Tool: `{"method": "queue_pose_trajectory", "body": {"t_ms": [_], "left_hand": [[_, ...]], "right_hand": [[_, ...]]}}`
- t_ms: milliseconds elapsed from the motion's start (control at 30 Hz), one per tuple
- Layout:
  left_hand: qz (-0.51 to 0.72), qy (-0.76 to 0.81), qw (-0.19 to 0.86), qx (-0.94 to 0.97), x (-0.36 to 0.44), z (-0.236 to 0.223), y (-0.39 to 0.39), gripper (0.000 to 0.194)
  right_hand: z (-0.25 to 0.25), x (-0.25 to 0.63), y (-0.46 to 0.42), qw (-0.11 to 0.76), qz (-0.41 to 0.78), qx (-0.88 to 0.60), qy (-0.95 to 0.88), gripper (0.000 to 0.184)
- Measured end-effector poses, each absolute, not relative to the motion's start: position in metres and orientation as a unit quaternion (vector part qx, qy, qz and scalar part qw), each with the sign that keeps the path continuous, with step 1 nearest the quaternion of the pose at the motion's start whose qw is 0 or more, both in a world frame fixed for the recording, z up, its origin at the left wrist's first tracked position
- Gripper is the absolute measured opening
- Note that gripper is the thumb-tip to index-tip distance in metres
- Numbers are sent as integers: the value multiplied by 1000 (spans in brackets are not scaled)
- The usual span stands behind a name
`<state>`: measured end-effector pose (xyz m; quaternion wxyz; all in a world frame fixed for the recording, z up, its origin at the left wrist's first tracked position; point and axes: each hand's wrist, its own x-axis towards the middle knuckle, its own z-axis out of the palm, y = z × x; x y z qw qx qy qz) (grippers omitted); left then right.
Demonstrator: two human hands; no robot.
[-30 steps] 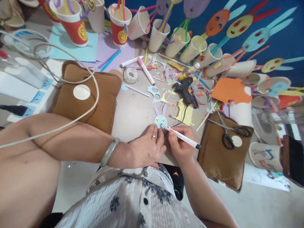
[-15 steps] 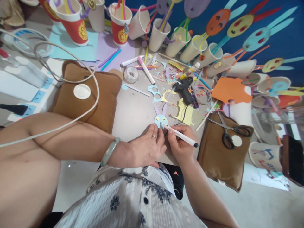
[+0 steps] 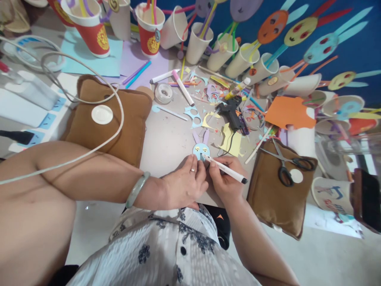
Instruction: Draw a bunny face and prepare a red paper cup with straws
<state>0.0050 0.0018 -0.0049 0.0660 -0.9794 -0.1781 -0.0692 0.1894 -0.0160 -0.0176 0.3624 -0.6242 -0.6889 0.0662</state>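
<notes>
A small blue paper rabbit face (image 3: 201, 150) with purple ears and yellow eyes lies on the table in front of me. The extended fingertips of my left hand (image 3: 186, 180) rest on its lower edge, lying flat; the thumb is tucked near the table edge. In my right hand (image 3: 228, 178), closed in a writing grip, is a white marker (image 3: 226, 170) with a black end. Its tip meets the lower part of the rabbit face, by a dark mark partly hidden by the fingers.
Beyond my hands lie a black glue gun (image 3: 233, 113), paper scraps (image 3: 194, 117) and a pink-capped marker (image 3: 182, 87). Brown cushions flank me; scissors (image 3: 285, 162) lie on the right cushion (image 3: 275, 206), a cable (image 3: 120, 115) crosses the left one (image 3: 131, 123). Paper cups (image 3: 200, 43) line the back.
Both hands keep their places, with the marker tip still at the rabbit face. Only a very slight shift of the view shows.
</notes>
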Motion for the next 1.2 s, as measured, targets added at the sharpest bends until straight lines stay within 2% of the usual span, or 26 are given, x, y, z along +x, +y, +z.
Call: {"method": "queue_pose_trajectory", "body": {"t_ms": [467, 767, 1200], "left_hand": [[-69, -182, 57, -979, 5, -4, 1, 76], [-68, -190, 57, -978, 6, -6, 0, 78], [-75, -194, 66, -976, 6, -7, -2, 79]], "right_hand": [[-15, 189, -17, 360, 71, -631, -684, 18], [-13, 188, -17, 390, 64, -618, -680, 11], [-14, 187, -16, 380, 65, -627, -677, 12]]}}
